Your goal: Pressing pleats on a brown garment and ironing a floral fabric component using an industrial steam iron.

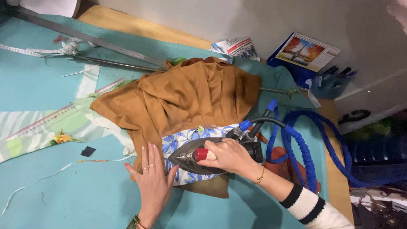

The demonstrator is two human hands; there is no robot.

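Observation:
My right hand [229,156] grips the handle of a dark steam iron [186,157] with a red button; the iron rests on a white cloth with blue flowers [180,139]. My left hand [153,180] lies flat, fingers spread, on the cloth's left edge and the rust-brown fabric [186,95] beside the iron's tip. The brown fabric is piled in folds behind the iron. A black hose with blue fittings [258,123] runs from the iron's rear.
A teal cover [51,186] spreads over the table. Green-and-white floral fabric [51,131], rulers [110,87] and a measuring tape [25,51] lie at left. A coiled blue hose [305,148] sits at right. A desk calendar [307,51] stands against the wall.

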